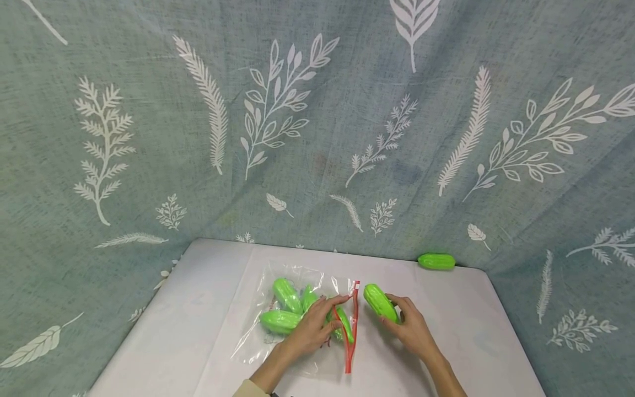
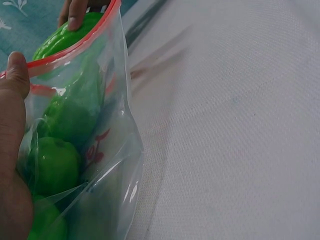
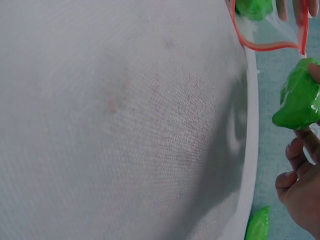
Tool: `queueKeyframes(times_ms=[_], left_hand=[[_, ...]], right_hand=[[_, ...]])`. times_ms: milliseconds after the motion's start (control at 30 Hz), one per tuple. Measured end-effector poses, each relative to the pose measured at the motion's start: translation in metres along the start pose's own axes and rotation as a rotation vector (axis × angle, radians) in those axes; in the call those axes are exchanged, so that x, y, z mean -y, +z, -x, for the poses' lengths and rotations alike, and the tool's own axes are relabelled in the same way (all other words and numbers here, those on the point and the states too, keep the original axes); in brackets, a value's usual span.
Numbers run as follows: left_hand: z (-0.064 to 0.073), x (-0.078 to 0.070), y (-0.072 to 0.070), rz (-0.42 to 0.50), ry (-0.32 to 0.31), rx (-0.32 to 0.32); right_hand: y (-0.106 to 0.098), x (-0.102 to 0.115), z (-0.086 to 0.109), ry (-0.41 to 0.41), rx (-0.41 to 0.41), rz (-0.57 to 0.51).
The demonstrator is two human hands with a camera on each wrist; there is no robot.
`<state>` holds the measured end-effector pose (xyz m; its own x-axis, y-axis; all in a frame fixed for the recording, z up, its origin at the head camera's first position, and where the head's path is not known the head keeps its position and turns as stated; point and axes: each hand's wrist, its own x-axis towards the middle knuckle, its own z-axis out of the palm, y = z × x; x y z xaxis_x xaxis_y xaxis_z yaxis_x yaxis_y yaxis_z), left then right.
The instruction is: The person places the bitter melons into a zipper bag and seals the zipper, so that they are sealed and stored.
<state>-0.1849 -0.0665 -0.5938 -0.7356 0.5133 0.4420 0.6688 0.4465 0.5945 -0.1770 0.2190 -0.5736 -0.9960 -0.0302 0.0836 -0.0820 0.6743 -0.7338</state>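
Note:
A clear zip bag with a red zip edge lies on the table, holding several glossy green bitter melons. At its mouth, my left hand grips the red edge, and the mouth stands parted. My right hand holds another ridged bitter melon just right of the bag's mouth in the head view. That melon's pointed end shows in the right wrist view, between thumb and fingers. In the left wrist view, the bagged bitter melons show through the plastic beside my left thumb.
One more bitter melon lies at the table's far right edge. White cloth covers the table. A grey-green curtain with white leaf prints hangs behind it and along both sides.

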Motion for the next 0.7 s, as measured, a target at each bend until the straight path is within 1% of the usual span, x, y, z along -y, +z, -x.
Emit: queueKeyframes(times_ms=[233, 433, 533, 667, 700], left_hand=[[-0.0003, 0.0008, 0.0002, 0.000, -0.011, 0.004], [0.0004, 0.0010, 0.0006, -0.004, -0.022, -0.002], [0.0004, 0.0013, 0.0004, -0.002, -0.016, -0.002], [-0.0001, 0.0014, 0.0003, 0.002, -0.015, 0.004], [-0.0001, 0.0015, 0.0003, 0.005, -0.024, 0.009]], right_hand=[[0.0004, 0.0030, 0.0010, 0.025, 0.030, -0.013], [0.0007, 0.0009, 0.0026, 0.008, 0.033, -0.017], [0.0015, -0.0006, 0.0032, 0.001, 0.033, -0.021], [0.0023, -0.0013, 0.0039, 0.009, 0.045, -0.026], [0.0025, -0.0013, 0.0040, 0.013, 0.050, -0.029]])
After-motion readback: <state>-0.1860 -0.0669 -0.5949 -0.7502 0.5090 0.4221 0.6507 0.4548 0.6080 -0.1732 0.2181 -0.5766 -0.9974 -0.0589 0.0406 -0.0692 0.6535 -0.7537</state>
